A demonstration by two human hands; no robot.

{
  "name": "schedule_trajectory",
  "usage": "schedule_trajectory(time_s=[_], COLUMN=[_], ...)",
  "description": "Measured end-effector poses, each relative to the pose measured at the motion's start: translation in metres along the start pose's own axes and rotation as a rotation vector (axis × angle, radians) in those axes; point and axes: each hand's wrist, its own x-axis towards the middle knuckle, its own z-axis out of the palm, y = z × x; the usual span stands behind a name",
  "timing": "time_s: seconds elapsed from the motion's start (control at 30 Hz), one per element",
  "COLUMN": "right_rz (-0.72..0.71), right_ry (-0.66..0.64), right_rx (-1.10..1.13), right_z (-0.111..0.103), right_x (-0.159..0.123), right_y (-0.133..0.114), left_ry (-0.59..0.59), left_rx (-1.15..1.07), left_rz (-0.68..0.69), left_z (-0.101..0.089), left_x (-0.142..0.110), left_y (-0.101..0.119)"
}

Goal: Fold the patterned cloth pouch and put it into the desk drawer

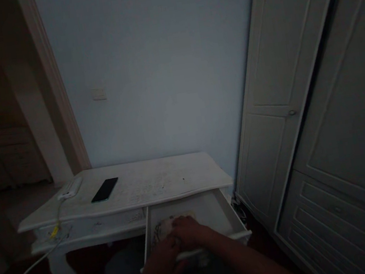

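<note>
The room is dim. A white desk (148,185) stands against the wall, and its right drawer (231,223) is pulled out. Both my hands reach into that drawer. My right hand (187,230) lies over a pale printed paper or flat packet (162,229) inside it, fingers curled. My left hand (164,256) sits at the drawer's front edge, just below and touching the right one. Whether either hand grips the paper is hidden by the darkness and by the hands themselves.
A black phone (105,189) and a white power strip (70,189) lie on the desk's left part, with a white cable (27,270) trailing to the floor. A tall white wardrobe (319,112) stands close on the right. A doorway (4,113) opens at left.
</note>
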Motion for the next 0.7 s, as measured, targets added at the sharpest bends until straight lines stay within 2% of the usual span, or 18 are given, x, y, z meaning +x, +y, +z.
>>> schedule_trajectory(time_s=[0.13, 0.33, 0.43, 0.6, 0.7], right_rz=[0.055, 0.135, 0.208, 0.333, 0.429], right_ry=[0.001, 0.054, 0.095, 0.148, 0.155], right_rx=[0.039, -0.008, -0.004, -0.010, -0.019], right_z=[0.001, 0.004, 0.007, 0.014, 0.012], right_x=[0.000, 0.028, 0.037, 0.025, 0.006], right_y=[-0.001, 0.002, 0.009, 0.036, 0.066], left_ry=[0.009, 0.042, 0.021, -0.133, -0.145], left_rx=[-0.048, -0.114, -0.089, 0.004, 0.033], left_rz=[-0.012, 0.011, -0.025, -0.126, -0.131], left_z=[0.001, 0.004, 0.000, -0.007, -0.005], left_x=[0.002, 0.006, 0.007, 0.006, 0.005], left_y=[-0.004, -0.009, -0.007, -0.002, -0.001])
